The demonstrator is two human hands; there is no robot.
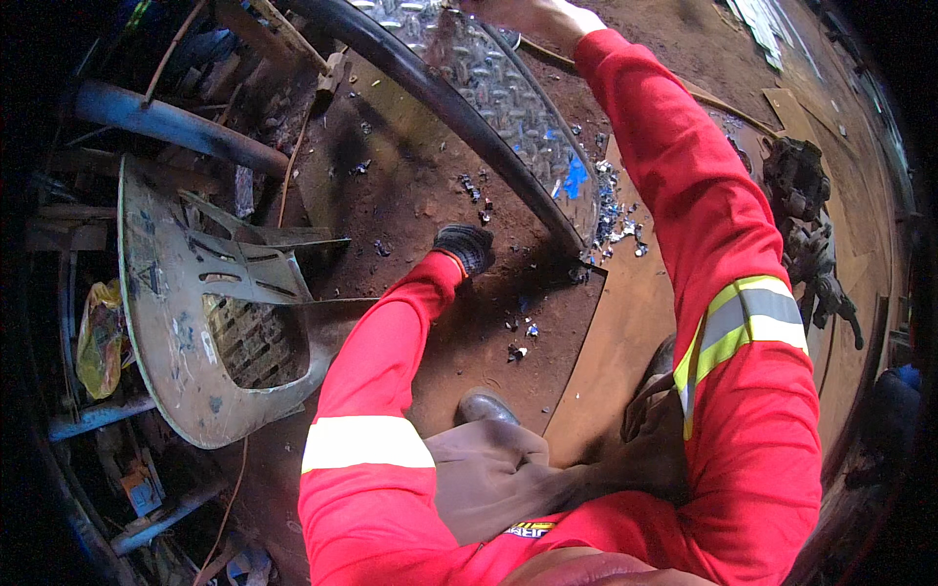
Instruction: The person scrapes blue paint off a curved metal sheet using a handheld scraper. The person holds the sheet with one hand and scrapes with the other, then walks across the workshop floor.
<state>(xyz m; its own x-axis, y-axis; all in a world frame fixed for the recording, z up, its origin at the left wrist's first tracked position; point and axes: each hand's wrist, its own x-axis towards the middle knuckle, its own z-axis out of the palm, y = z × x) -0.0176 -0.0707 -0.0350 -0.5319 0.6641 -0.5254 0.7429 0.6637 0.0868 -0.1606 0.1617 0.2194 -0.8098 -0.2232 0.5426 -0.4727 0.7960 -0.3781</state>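
Observation:
A metal tread-plate panel (pixel 498 93) with a dark curved tube (pixel 440 98) along its side slants across the upper middle. My right hand (pixel 537 18) reaches over the panel's far end at the top edge of the view; its fingers are partly cut off, so their grip cannot be made out. Brownish dust lies on the plate near it. My left hand (pixel 466 249), in a dark knit glove, is held above the dirt floor left of the tube, apart from it. Its fingers look curled, with nothing visible in them.
A worn plastic chair (pixel 176 322) lies close by my left arm. Blue pipes (pixel 181 127) and clutter fill the left side. Small scraps (pixel 620 215) litter the ground by the panel's near end. Dark metal parts (pixel 811 234) and flat boards (pixel 611 332) are at the right.

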